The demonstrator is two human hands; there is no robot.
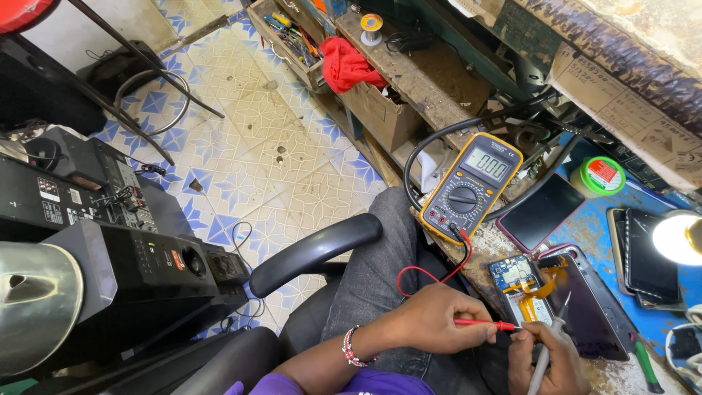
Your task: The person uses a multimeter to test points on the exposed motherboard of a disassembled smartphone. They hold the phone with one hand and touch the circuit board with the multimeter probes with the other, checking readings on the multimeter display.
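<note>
The left hand (pixel 439 322) grips a red probe (pixel 486 324) between closed fingers. The probe's long axis runs almost horizontally across the view, tip pointing right toward the opened phone (pixel 578 307). A red lead (pixel 431 274) loops from the probe up to the yellow multimeter (pixel 472 186).

The right hand (pixel 548 362) is closed around a grey probe (pixel 552 344). This probe stands steeply, its long axis rising from the lower left, tip pointing up and right. Both tips meet at the exposed circuit board (pixel 521 289) in the upper part of the phone.

The phone lies face down on the worn blue workbench (pixel 585 227), at the near edge, its long axis running away from the person toward the upper left. The multimeter leans just beyond it.

A black chair armrest (pixel 314 252) sits left of the knee. The floor (pixel 256 146) is patterned blue and white tile. Black audio equipment (pixel 110 241) stands at left.
</note>
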